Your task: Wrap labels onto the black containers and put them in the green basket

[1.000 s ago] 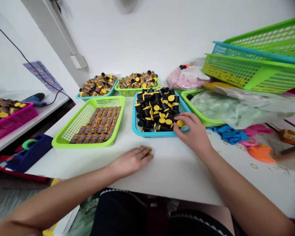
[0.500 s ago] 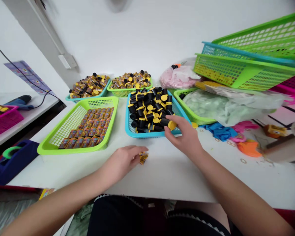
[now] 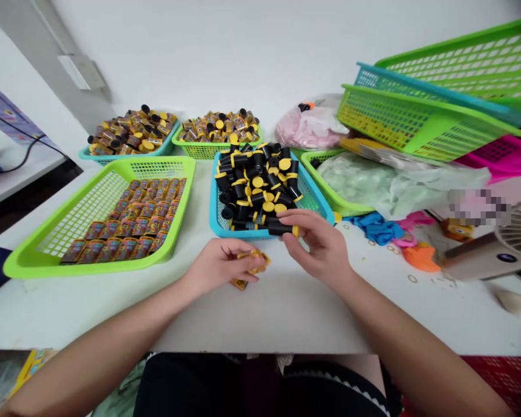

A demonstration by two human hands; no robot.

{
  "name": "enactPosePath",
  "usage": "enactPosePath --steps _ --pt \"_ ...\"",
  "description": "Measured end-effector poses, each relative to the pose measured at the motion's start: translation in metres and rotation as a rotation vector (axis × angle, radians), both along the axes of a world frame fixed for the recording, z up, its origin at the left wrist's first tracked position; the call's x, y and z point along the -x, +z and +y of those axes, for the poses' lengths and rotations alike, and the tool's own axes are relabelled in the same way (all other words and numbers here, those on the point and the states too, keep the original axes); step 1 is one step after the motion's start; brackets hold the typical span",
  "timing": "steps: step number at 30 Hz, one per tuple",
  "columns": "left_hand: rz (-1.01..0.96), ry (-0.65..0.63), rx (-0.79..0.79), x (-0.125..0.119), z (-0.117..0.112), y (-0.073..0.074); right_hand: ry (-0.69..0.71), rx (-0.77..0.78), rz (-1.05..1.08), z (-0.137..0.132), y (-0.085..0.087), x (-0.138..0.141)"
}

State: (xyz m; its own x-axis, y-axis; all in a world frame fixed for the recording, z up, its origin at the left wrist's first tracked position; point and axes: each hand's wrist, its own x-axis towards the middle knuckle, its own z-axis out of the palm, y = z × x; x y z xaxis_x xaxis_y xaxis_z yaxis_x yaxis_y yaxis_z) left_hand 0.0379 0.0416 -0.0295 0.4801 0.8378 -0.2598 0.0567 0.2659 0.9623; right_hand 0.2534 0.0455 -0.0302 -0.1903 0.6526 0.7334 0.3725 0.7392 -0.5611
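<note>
Between the thumb and fingers of my right hand [image 3: 321, 243] is a small black canister [image 3: 280, 228] with a yellow lid, held sideways at the front rim of a blue basket [image 3: 254, 234]. That basket is heaped with more black, yellow-lidded canisters [image 3: 260, 182]. My left hand [image 3: 219, 263] pinches a small yellow printed piece [image 3: 259, 260], which looks like a label or sleeve. Under its fingers another yellow printed piece [image 3: 239, 284] lies on the white table. To the left, a green basket [image 3: 91, 270] contains rows of canisters in colourful printed wraps [image 3: 132, 223].
Behind stand a blue basket [image 3: 113, 157] and a green basket [image 3: 204, 152] of wrapped canisters. Plastic bags [image 3: 373, 179] and stacked baskets [image 3: 417, 121] fill the right side. Blue cloth-like scraps [image 3: 375, 227], an orange piece [image 3: 421, 258] and a small fan [image 3: 503, 249] sit near them.
My left hand has lifted a yellow printed piece off the table. My right hand has turned the canister sideways, its lid now nearer the palm. The view has shifted to the right.
</note>
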Motion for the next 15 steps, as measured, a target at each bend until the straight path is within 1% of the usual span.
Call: enactPosePath --steps 2,4,7,10,12,15 --pt "-0.015 0.029 0.021 0.0007 0.0002 0.0002 0.121 0.166 0.151 -0.0012 -0.0012 0.0006" --pt "0.033 -0.006 0.014 0.0019 -0.0001 -0.0008 0.218 0.313 0.280 -0.0005 -0.0026 0.0007" --pt "0.121 -0.078 -0.059 0.0054 -0.0014 -0.0057 0.326 0.482 0.393 0.0014 -0.0041 0.0010" --pt "0.180 -0.133 -0.180 0.0085 -0.0025 -0.0095 0.433 0.586 0.449 0.0009 -0.0046 0.0020" --pt "0.198 -0.154 -0.243 0.0094 -0.0027 -0.0094 0.481 0.636 0.449 -0.0006 -0.0049 0.0024" --pt "0.143 -0.135 -0.254 0.0093 -0.0020 -0.0083 0.491 0.698 0.422 -0.0019 -0.0049 0.0025"
